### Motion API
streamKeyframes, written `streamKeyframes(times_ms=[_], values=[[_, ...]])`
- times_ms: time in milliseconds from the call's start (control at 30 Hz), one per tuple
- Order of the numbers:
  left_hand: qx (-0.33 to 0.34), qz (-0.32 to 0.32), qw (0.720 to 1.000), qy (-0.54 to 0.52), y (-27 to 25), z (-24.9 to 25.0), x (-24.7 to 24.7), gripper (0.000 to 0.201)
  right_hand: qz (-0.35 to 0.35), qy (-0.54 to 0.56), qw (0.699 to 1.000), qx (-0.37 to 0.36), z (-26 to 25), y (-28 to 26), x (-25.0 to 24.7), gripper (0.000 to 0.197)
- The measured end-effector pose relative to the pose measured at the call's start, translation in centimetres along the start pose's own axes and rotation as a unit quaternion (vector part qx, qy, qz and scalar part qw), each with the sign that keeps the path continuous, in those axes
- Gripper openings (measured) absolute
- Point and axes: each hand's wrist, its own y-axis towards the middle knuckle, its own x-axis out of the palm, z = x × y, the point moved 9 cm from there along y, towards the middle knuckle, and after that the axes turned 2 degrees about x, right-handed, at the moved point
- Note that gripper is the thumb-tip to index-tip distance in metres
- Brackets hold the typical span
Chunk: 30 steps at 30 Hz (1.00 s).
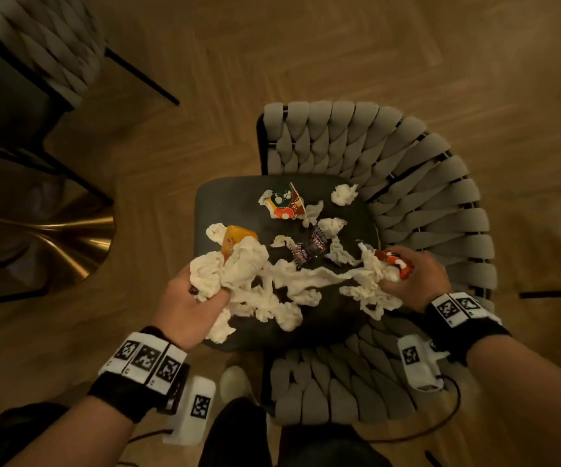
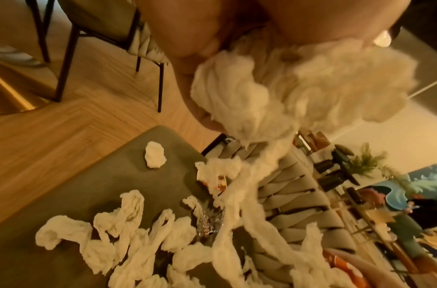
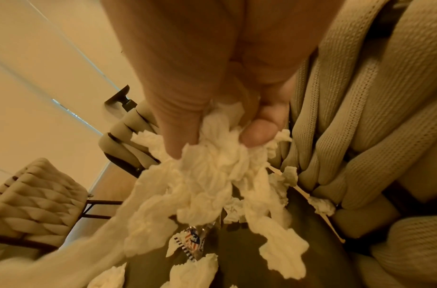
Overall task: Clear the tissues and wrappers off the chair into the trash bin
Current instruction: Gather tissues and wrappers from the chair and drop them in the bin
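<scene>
The left hand (image 1: 190, 303) is clamped on a wad of white tissue (image 1: 228, 269) at the near left edge of the chair's dark seat (image 1: 225, 200), fingers curled into the paper, with an orange wrapper (image 1: 235, 239) showing just beyond the wad. The right hand (image 1: 414, 281) grips another clump of tissue (image 1: 373, 274) together with a red-and-white wrapper (image 1: 393, 261) at the seat's right side, close to the woven grey backrest (image 1: 417, 183). A long twisted strand of tissue (image 1: 316, 274) runs between the two clumps. More crumpled tissues lie on the seat, among them a small ball (image 1: 344, 194) near the backrest, a green, red and white wrapper (image 1: 284, 202), and two dark striped candy wrappers (image 1: 309, 247) in the middle. No trash bin shows in any view.
</scene>
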Motion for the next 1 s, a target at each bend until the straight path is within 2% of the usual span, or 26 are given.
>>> streamKeyframes(times_ms=[167,300,566,700,766,866,1000], values=[[0.018,0.048,0.999,-0.018,-5.1,2.4,-5.3,0.036,0.01,0.026,0.999,-0.032,-2.8,-2.3,-2.6,0.06],[0.035,0.072,0.995,-0.052,-9.1,3.5,-8.4,0.038,-0.009,0.063,0.992,-0.108,-6.7,-5.6,-4.8,0.06],[0.041,0.187,0.976,-0.106,-17.0,0.3,-15.2,0.037,-0.07,0.146,0.96,-0.229,-16.2,-13.3,-6.9,0.06],[0.008,0.258,0.955,-0.144,-22.5,-4.7,-18.3,0.033,-0.111,0.138,0.943,-0.281,-22.1,-17.4,-3.6,0.06],[0.014,0.286,0.946,-0.148,-25.5,-7.6,-19.7,0.035,-0.124,0.129,0.933,-0.313,-25.2,-20.1,-1.0,0.06],[-0.003,0.334,0.926,-0.178,-30.5,-13.6,-21.9,0.035,-0.14,0.112,0.918,-0.353,-29.6,-25.5,4.1,0.057],[-0.031,0.372,0.903,-0.213,-37.4,-22.1,-24.4,0.035,-0.183,0.11,0.905,-0.369,-33.9,-33.4,12.8,0.054]])
